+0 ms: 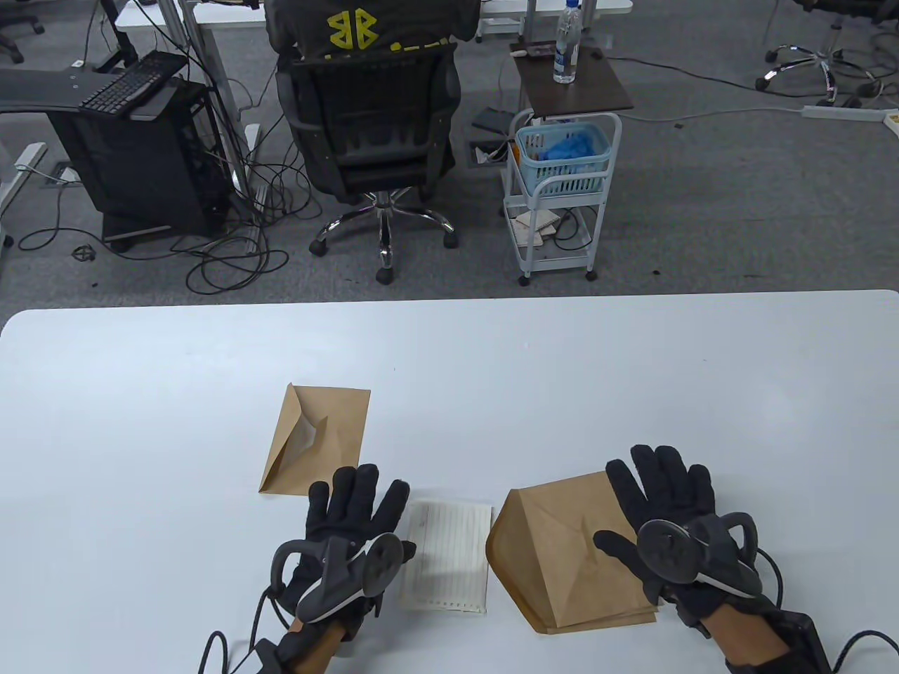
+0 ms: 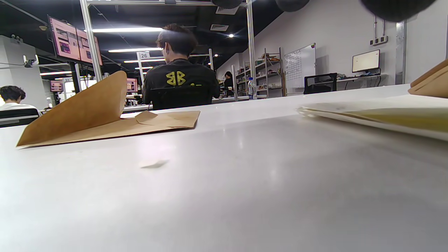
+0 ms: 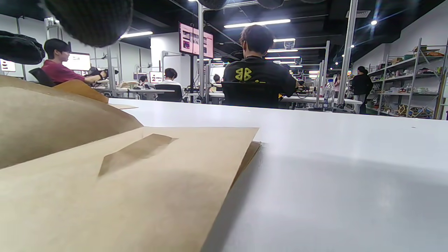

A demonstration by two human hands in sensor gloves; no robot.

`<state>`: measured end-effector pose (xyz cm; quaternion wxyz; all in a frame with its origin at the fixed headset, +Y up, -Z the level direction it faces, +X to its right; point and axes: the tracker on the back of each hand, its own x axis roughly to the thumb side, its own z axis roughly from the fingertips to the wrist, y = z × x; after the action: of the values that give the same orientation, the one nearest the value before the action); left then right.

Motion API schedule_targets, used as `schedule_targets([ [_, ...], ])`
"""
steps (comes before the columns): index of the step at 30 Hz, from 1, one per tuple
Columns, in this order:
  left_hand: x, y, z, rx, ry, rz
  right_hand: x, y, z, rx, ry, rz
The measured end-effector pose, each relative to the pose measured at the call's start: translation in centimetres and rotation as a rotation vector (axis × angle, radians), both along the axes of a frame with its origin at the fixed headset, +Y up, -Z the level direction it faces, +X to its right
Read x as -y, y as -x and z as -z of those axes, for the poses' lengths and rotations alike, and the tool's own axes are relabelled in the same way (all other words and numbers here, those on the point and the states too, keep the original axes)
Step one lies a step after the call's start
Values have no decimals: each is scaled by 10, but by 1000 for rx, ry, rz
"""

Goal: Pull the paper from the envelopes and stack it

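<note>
A white counter (image 1: 140, 421) seen from above, with two gloved hands reaching in from the near edge. The left hand (image 1: 351, 519) lies flat with fingers spread, grasping nothing, its fingertips close to the near right corner of a brown envelope (image 1: 316, 439) that lies left of centre with its flap raised. Just right of this hand is a sheet of lined white paper (image 1: 449, 558), lying flat on the counter near the front edge. Right of the paper, almost touching it, is a second, larger brown envelope (image 1: 562, 554) with its flap open toward the left. The right hand (image 1: 667, 519) rests flat on this envelope's right side, fingers spread and released, not gripping. Beyond the counter, a person sits in a black office chair (image 1: 369, 119), back turned.
</note>
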<state>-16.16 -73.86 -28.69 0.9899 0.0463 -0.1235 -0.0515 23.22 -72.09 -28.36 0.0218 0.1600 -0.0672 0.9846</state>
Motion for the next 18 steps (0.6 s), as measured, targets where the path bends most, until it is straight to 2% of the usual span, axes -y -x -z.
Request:
schedule_targets([
  [10, -3, 6, 6, -37, 3, -16, 1, 0, 0, 9, 7, 9],
  [18, -25, 42, 40, -186, 25, -89, 1, 2, -1, 8, 16, 9],
])
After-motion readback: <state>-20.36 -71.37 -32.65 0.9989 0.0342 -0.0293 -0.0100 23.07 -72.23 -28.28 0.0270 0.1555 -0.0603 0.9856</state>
